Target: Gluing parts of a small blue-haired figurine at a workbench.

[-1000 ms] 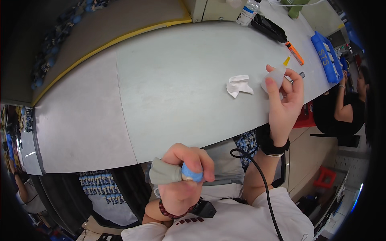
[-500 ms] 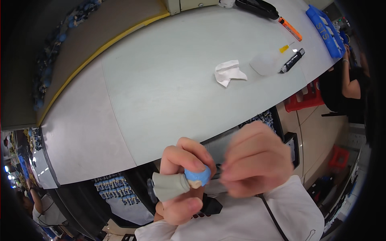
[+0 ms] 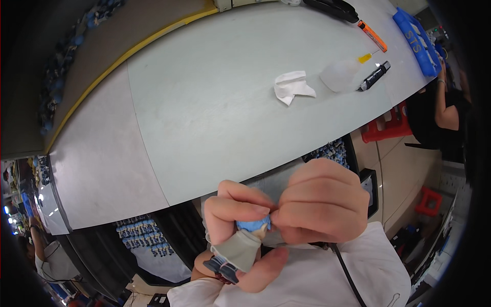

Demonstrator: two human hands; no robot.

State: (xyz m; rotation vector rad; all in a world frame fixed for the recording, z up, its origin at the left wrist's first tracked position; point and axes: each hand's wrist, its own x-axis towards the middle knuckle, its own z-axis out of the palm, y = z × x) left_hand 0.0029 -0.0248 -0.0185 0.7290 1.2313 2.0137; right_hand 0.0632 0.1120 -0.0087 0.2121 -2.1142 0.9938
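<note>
Close under the camera, just off the near edge of the worktop (image 3: 215, 112), both hands meet over a small figurine (image 3: 245, 240) with a blue head and a grey body. The left hand (image 3: 240, 230) is curled around the grey body, thumb underneath and fingers over the top, with the dark feet sticking out toward the lower left. The right hand (image 3: 319, 202) is closed into a loose fist, its fingertips pinching at the blue head, so both hands are shut on the figurine and touch each other there. White sleeves (image 3: 327, 281) and a black cable (image 3: 348, 273) lie just below the hands. Under the worktop's edge to the left sits a tray of many small blue figures (image 3: 140, 238). Farther out on the pale worktop lies a crumpled white tissue (image 3: 292, 86), and beside it to the right a translucent squeeze bottle (image 3: 341, 74) with a yellow nozzle, lying on its side, with a black-and-silver pen-shaped tool (image 3: 374, 75) just beside it. Beyond those are an orange utility knife (image 3: 372, 35) and a blue tray (image 3: 418, 38) at the far right edge, where another person (image 3: 445, 102) in black sits.
</note>
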